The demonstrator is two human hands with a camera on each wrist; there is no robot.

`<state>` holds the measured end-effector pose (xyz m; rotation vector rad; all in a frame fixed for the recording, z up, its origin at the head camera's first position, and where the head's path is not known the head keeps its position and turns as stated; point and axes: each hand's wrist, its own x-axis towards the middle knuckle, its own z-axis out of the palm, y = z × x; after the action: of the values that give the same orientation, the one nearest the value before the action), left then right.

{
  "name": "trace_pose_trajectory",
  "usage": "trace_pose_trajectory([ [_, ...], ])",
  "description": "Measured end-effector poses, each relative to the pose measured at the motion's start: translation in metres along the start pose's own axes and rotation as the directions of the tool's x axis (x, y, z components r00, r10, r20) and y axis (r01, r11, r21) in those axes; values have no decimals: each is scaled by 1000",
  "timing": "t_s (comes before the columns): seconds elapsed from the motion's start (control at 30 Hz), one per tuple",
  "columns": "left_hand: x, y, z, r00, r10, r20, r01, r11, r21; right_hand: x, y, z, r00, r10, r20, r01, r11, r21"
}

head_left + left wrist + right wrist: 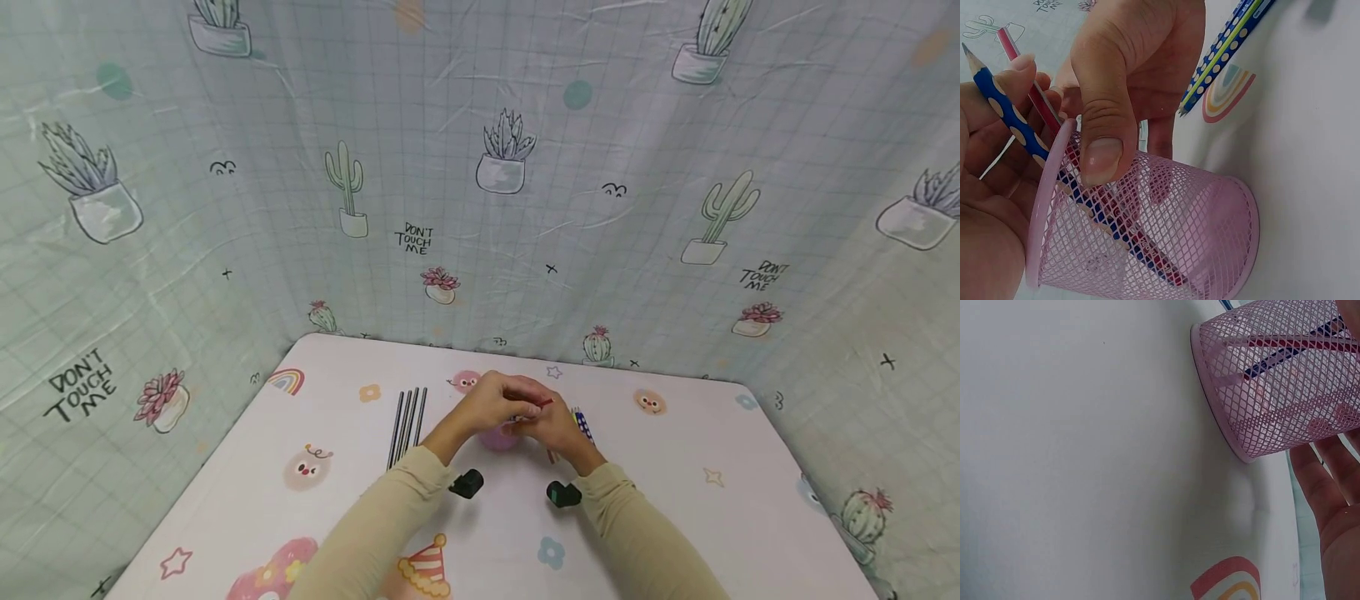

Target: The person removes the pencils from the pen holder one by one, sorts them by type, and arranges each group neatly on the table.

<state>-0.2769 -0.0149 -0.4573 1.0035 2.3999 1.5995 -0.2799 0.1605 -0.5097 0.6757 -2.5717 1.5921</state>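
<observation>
A pink mesh pencil cup (1210, 206) stands upright on the table between my hands. My right hand (551, 425) grips it near the rim, thumb on the near side and fingers round the far side. Reaching over the mouth from the other side, my left hand (498, 400) pinches a red pencil (1042, 103), whose lower part is inside the cup. A blue pencil with pale dots (1007, 112) leans in the cup, sharpened tip up, crossing in front of the left thumb.
Several dark, shiny rods (405, 425) lie side by side left of the cup. Blue dotted and yellow-green pencils (582, 423) lie beyond my right wrist, with a reddish-brown stick (552, 457) nearer. A patterned cloth (450, 208) walls the table's back and sides.
</observation>
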Motion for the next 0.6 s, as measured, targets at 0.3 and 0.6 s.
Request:
trace_pose_trajectory([
  [0.3, 5, 3, 1, 999, 34, -38, -34, 999, -11, 2, 0, -4, 1000, -9, -7, 9, 997, -70],
  [0.6, 13, 18, -2, 987, 42, -158, -62, 990, -127, 6, 3, -6, 997, 71, 13, -72, 996, 43],
])
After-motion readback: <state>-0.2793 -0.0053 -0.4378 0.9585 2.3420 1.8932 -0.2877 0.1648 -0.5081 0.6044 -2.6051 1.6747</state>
